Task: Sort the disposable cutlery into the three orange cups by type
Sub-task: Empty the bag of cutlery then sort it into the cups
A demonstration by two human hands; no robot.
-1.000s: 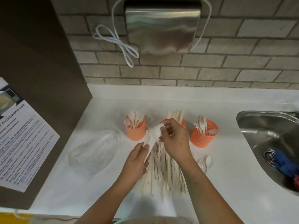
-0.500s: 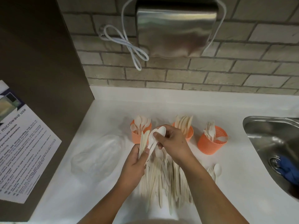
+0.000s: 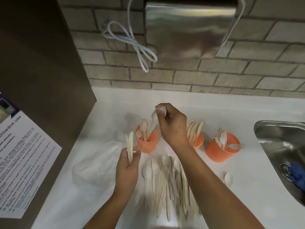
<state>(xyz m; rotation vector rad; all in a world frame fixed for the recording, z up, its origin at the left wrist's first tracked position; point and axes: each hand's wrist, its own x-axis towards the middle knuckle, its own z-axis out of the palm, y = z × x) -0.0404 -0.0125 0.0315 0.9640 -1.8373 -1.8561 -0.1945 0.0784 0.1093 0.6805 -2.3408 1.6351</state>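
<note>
While the right hand (image 3: 171, 126) pinches a few spoons (image 3: 154, 121) by their bowls, handles pointing down into the left cup (image 3: 146, 146), the left hand (image 3: 127, 169) grips a few knives (image 3: 130, 146) upright just beside that cup. Other spoons stand bowl-up in the same cup. The middle cup (image 3: 198, 142), partly hidden behind the right wrist, holds knives. The right cup (image 3: 217, 154) holds forks, one lying across its rim. All three orange cups stand in a row on the white counter (image 3: 247, 204). Nearer the person, between the forearms, lies the unsorted pile (image 3: 165, 179) of mixed spoons, forks and knives, blurred at its near end. A loose spoon (image 3: 229, 178) lies apart, to the right of the right arm. A clear bag (image 3: 97, 164) lies left of the left hand. A steel sink (image 3: 272, 139) sits at the right, with something blue (image 3: 297, 176) by its drain.
</note>
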